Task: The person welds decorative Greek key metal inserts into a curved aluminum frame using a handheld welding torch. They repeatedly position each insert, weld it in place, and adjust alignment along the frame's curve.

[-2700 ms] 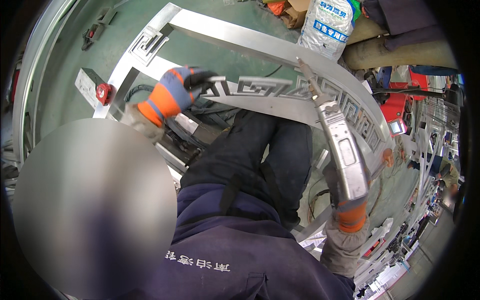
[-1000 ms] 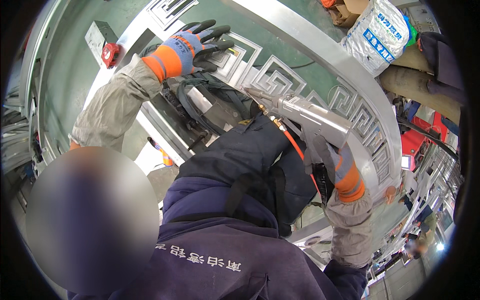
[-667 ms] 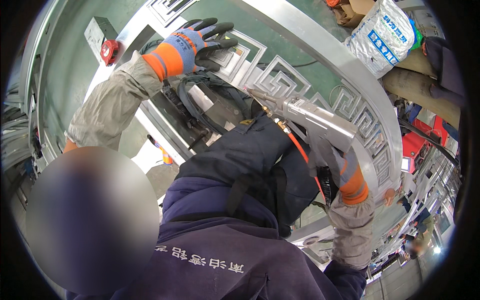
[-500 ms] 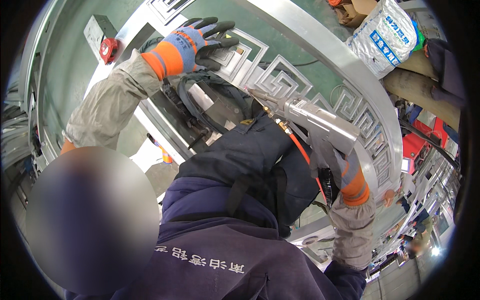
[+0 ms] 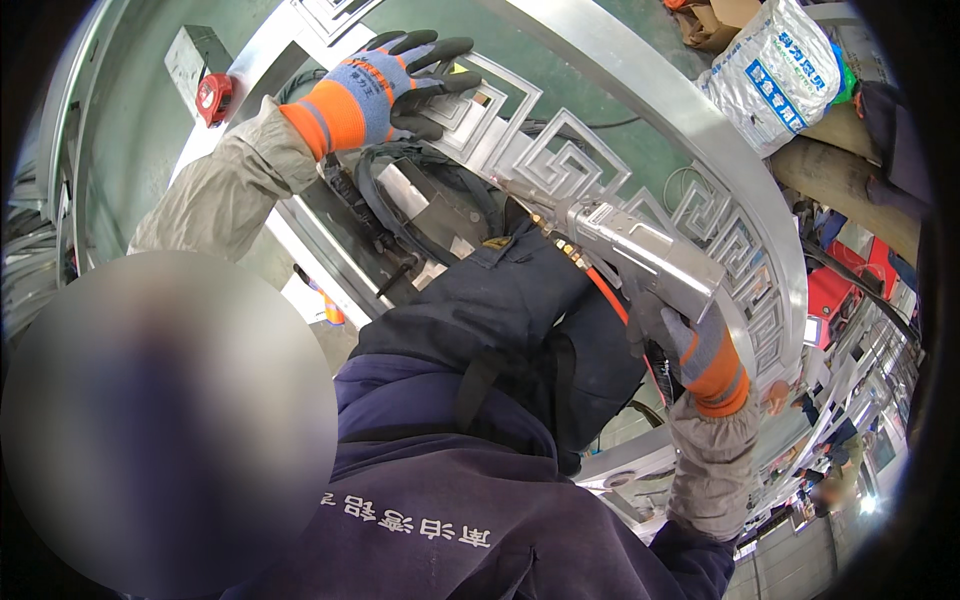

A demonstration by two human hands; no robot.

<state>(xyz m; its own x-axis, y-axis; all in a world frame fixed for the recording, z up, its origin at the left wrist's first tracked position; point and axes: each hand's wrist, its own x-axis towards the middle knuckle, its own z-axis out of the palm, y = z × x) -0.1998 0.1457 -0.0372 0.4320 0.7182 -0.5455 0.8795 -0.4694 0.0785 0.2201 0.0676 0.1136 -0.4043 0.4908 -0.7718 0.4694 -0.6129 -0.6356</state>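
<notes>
My right hand (image 5: 672, 330), in a grey and orange glove, is wrapped round the grip of a silver handheld welding gun (image 5: 650, 252). The gun's thin nozzle points to the upper left, its tip close to the metal fretwork (image 5: 560, 160) with its square spiral pattern. An orange-red hose (image 5: 607, 293) with brass fittings runs along the gun's underside. My left hand (image 5: 385, 95), gloved in blue, orange and black, lies with fingers spread over the fretwork's left part. Some of the pattern is hidden beneath those fingers.
A broad curved metal rim (image 5: 640, 75) borders the fretwork. A red tape measure (image 5: 214, 98) sits on the frame at left, beside a metal block (image 5: 196, 62). At upper right are a white printed sack (image 5: 770, 80) and a red machine (image 5: 840, 285). Other people are at far right.
The welding gun and my right hand have shifted slightly right and down, drawing the nozzle a little that way. My left hand keeps nearly the same place on the fretwork.
</notes>
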